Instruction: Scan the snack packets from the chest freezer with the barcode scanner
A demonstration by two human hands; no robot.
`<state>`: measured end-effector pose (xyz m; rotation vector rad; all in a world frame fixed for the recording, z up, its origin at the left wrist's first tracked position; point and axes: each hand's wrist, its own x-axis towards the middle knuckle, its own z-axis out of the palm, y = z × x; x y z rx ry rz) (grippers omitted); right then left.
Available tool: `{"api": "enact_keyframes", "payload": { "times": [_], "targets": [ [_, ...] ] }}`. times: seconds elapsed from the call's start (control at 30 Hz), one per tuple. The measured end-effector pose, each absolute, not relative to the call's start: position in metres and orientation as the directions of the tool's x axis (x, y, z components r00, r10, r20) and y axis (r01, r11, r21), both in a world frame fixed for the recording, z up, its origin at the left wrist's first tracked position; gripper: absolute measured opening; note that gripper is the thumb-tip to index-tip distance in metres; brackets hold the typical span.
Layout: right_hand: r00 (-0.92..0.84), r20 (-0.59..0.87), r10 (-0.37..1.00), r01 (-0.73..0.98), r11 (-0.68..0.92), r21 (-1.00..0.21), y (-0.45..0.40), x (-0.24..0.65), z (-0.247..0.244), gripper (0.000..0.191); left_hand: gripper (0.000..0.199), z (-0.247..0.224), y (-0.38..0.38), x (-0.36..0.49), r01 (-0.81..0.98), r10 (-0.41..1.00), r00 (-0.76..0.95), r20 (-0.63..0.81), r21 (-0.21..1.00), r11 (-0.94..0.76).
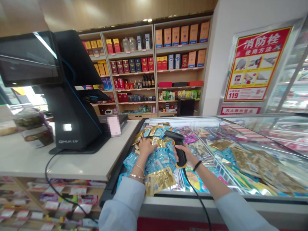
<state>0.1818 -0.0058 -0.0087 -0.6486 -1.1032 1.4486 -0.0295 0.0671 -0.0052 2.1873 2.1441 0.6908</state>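
Left grip (146, 148): wide, fingers spread, resting on the packets.
Packets (157, 159): glossy blue and gold foil, heaped at the freezer's left end.
Right grip (186, 157): closed around the black plastic scanner (178, 141).
Edges: cord (192, 195) crossed the freezer (192, 200) front rim; bench (60, 163) adjoined left.

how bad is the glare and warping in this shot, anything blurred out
In the head view, glare streaks across the glass lid of the chest freezer and the checkout screen; in that view the wide lens visibly bends the wooden shelving; a pixelated patch hides something beside the screen; the left hand, right hand and handheld barcode scanner look fairly sharp.
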Motion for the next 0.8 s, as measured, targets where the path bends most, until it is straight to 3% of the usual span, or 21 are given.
{"api": "enact_keyframes", "payload": {
  "times": [0.3, 0.47, 0.6, 0.7, 0.8],
  "targets": [
    [-0.201, 0.216, 0.956, -0.48, 0.096, -0.872, -0.007, 0.19, 0.0, 0.024, 0.032, 0.004, 0.062, -0.025, 0.92, 0.973, 0.063, 0.22, 0.366, -0.142],
    [-0.208, 0.193, 0.959, -0.459, 0.079, -0.885, -0.007, 0.19, 0.0, 0.023, 0.02, 0.0, 0.066, -0.023, 0.773, 0.935, 0.071, 0.349, 0.573, -0.272],
    [-0.203, 0.206, 0.957, -0.472, 0.088, -0.877, -0.008, 0.19, 0.002, 0.022, 0.017, -0.003, 0.077, -0.027, 0.433, 0.874, -0.216, 0.435, 0.845, -0.313],
    [-0.208, 0.23, 0.951, -0.485, 0.103, -0.868, -0.009, 0.191, 0.003, 0.022, 0.016, 0.0, 0.085, -0.03, -0.006, 0.878, -0.425, 0.219, 0.97, -0.244],
    [-0.227, 0.22, 0.949, -0.475, 0.09, -0.875, -0.009, 0.191, 0.004, 0.023, 0.03, 0.003, 0.087, -0.031, -0.323, 0.928, -0.373, -0.001, 0.938, -0.129]
  ]
}}
